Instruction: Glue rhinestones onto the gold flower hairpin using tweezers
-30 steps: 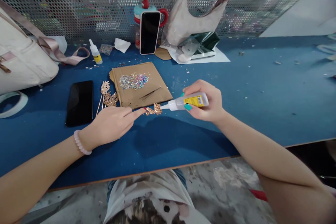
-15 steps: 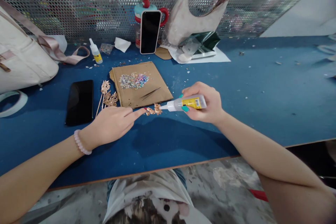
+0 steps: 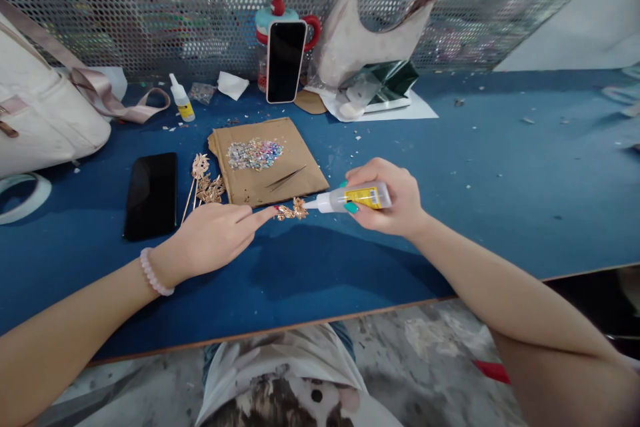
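Over blue table | bottle points left, axis crosswise (roughly) | right grip closed around it

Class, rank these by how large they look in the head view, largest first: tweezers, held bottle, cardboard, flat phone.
1. Cardboard
2. Flat phone
3. Held bottle, partly covered by the right hand
4. Tweezers

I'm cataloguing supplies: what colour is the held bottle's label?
The label is yellow; head view.

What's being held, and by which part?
Right hand: white-tipped squeeze bottle, gripped around its labelled body. Left hand: index fingertip at the gold ornament; a grip can't be told.
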Motion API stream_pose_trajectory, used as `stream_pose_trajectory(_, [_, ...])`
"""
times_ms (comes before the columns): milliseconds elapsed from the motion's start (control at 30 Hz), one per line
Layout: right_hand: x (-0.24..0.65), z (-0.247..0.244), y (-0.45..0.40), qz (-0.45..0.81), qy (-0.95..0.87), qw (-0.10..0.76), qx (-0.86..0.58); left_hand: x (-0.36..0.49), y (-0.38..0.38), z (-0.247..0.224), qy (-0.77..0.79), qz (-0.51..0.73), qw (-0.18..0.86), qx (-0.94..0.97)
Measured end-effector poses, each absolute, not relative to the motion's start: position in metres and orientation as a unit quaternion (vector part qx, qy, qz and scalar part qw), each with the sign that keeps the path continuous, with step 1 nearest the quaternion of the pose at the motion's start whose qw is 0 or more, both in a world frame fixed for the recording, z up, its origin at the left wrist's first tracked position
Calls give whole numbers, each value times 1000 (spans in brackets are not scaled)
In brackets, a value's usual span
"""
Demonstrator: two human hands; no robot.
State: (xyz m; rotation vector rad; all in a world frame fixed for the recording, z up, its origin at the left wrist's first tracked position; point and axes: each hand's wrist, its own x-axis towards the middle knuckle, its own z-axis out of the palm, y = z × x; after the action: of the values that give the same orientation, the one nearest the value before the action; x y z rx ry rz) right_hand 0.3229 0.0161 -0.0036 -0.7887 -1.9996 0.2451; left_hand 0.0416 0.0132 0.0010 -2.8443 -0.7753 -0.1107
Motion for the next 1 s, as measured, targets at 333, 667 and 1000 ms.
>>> stream_pose_trajectory(333, [322, -2, 17, 84, -819, 470, -319, 40, 14, -1, -259, -53, 99, -960])
stream_pose_trajectory(667, [322, 0, 15, 80, -825, 464, -312, 40, 14, 0, -260, -51, 99, -959])
stream_pose_trajectory(1000, [321, 0, 15, 63, -826, 469, -306, 40, 13, -1, -268, -39, 92, -958])
